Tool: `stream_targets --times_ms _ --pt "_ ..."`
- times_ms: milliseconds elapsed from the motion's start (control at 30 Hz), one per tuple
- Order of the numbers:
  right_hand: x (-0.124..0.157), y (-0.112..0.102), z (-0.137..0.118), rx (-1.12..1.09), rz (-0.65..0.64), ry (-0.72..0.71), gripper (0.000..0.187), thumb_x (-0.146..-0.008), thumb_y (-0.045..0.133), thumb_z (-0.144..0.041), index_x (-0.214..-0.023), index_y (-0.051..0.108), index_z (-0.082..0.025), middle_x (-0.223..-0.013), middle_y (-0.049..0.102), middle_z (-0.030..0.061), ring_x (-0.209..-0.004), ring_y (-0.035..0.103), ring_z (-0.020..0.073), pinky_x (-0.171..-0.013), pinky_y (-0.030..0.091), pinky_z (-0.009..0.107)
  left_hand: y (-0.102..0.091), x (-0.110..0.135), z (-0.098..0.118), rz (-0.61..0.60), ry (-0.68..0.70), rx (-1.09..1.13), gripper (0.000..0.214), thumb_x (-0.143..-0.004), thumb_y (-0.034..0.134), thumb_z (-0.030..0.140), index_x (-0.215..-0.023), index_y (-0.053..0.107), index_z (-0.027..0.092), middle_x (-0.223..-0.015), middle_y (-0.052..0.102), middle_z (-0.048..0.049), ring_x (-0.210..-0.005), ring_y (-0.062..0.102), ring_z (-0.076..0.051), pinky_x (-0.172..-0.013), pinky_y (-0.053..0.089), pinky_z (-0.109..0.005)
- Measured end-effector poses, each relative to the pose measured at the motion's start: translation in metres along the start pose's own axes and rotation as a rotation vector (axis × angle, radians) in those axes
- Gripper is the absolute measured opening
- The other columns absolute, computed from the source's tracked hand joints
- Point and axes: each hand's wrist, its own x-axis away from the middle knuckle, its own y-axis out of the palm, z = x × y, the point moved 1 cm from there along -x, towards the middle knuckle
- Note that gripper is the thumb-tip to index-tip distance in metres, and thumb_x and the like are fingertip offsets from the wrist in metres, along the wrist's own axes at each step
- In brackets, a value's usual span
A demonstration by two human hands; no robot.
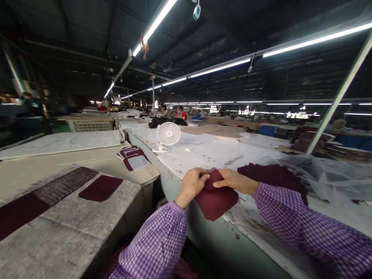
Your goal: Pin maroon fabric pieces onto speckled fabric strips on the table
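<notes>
A maroon fabric piece with cut corners hangs from both my hands over the near edge of the white-covered table. My left hand pinches its upper left edge between thumb and fingers. On the other side, my right hand grips the upper right part, thumb lying across the front of the cloth. The top of the piece is bent over between the hands. Just right of my right hand lies more maroon fabric on the table, partly behind my sleeve.
A small white fan stands on the table ahead. To the left, a grey worktop bears a maroon piece and a maroon strip. Maroon-and-white panels lie stacked beyond it. Clear plastic film is at right. Several people work farther back.
</notes>
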Motion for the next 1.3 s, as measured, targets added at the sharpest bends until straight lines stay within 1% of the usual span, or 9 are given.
stream_targets --times_ms 100,167,233,333,600,900,1100,1167,1300 --pt "-0.002 -0.014 0.015 0.198 0.061 0.133 0.022 -0.07 0.065 -0.03 -0.085 0.062 -0.014 -0.072 0.065 0.0017 -0.062 0.058 0.0138 -0.051 0.045 0.022 0.021 -0.014 0.003 -0.085 0.079 -0.144 0.019 -0.084 0.052 0.021 -0.092 0.069 0.02 -0.095 0.067 -0.0044 -0.088 0.061 -0.018 -0.081 0.046 -0.028" --pt "-0.004 -0.027 0.027 0.358 0.155 0.146 0.022 -0.074 0.06 -0.033 -0.084 0.062 -0.013 -0.066 0.063 0.0023 -0.055 0.057 0.0137 -0.045 0.044 0.022 0.034 -0.017 0.001 -0.136 0.153 -0.239 0.019 -0.084 0.052 0.019 -0.091 0.07 0.021 -0.095 0.066 -0.0056 -0.091 0.06 -0.019 -0.082 0.046 -0.029" --pt "-0.007 -0.039 0.037 0.472 0.249 0.057 0.024 -0.077 0.056 -0.033 -0.088 0.063 -0.013 -0.069 0.064 0.0038 -0.056 0.059 0.0148 -0.046 0.046 0.023 0.044 -0.017 -0.004 -0.177 0.202 -0.268 0.019 -0.084 0.053 0.019 -0.091 0.07 0.021 -0.095 0.064 -0.0053 -0.093 0.058 -0.019 -0.083 0.046 -0.028" --pt "-0.011 -0.049 0.05 0.571 0.271 -0.095 0.026 -0.079 0.052 -0.032 -0.093 0.064 -0.013 -0.081 0.066 0.0067 -0.062 0.062 0.0158 -0.05 0.048 0.024 0.051 -0.017 -0.012 -0.177 0.241 -0.263 0.019 -0.084 0.054 0.019 -0.094 0.07 0.022 -0.095 0.063 -0.004 -0.095 0.057 -0.018 -0.084 0.045 -0.027" --pt "-0.017 -0.048 0.054 0.79 0.203 -0.296 0.024 -0.08 0.045 -0.02 -0.089 0.066 -0.014 -0.074 0.062 0.0042 -0.054 0.056 0.0113 -0.059 0.044 0.024 0.053 -0.017 -0.015 -0.174 0.272 -0.285 0.021 -0.085 0.052 0.02 -0.098 0.068 0.024 -0.093 0.061 -0.0033 -0.092 0.055 -0.017 -0.082 0.045 -0.027" --pt "-0.02 -0.045 0.052 0.851 0.17 -0.256 0.015 -0.079 0.046 -0.019 -0.079 0.061 -0.016 -0.061 0.059 -0.0002 -0.054 0.053 0.0123 -0.056 0.04 0.023 0.053 -0.016 -0.015 -0.175 0.273 -0.283 0.023 -0.085 0.051 0.019 -0.099 0.068 0.025 -0.094 0.06 -0.0035 -0.093 0.055 -0.018 -0.083 0.045 -0.027" --pt "-0.019 -0.043 0.058 1.074 0.187 -0.502 0.016 -0.082 0.043 -0.015 -0.077 0.058 -0.015 -0.076 0.058 0.0042 -0.07 0.052 0.0146 -0.068 0.04 0.026 0.054 -0.017 -0.018 -0.159 0.26 -0.216 0.021 -0.086 0.052 0.024 -0.097 0.07 0.023 -0.092 0.062 -0.003 -0.092 0.055 -0.018 -0.083 0.045 -0.027" --pt "-0.019 -0.043 0.061 1.099 0.166 -0.528 0.017 -0.085 0.042 -0.015 -0.08 0.058 -0.015 -0.079 0.058 0.0046 -0.072 0.052 0.0146 -0.07 0.039 0.026 0.054 -0.017 -0.02 -0.156 0.256 -0.169 0.022 -0.087 0.05 0.024 -0.096 0.07 0.023 -0.092 0.062 -0.0032 -0.09 0.056 -0.017 -0.083 0.045 -0.027" --pt "-0.018 -0.044 0.062 1.181 0.126 -0.517 0.019 -0.088 0.041 -0.016 -0.085 0.06 -0.016 -0.082 0.057 0.0043 -0.073 0.052 0.0138 -0.069 0.038 0.025 0.055 -0.017 -0.021 -0.147 0.257 -0.14 0.029 -0.085 0.046 0.012 -0.094 0.071 0.024 -0.09 0.062 -0.0031 -0.088 0.056 -0.016 -0.081 0.045 -0.026"
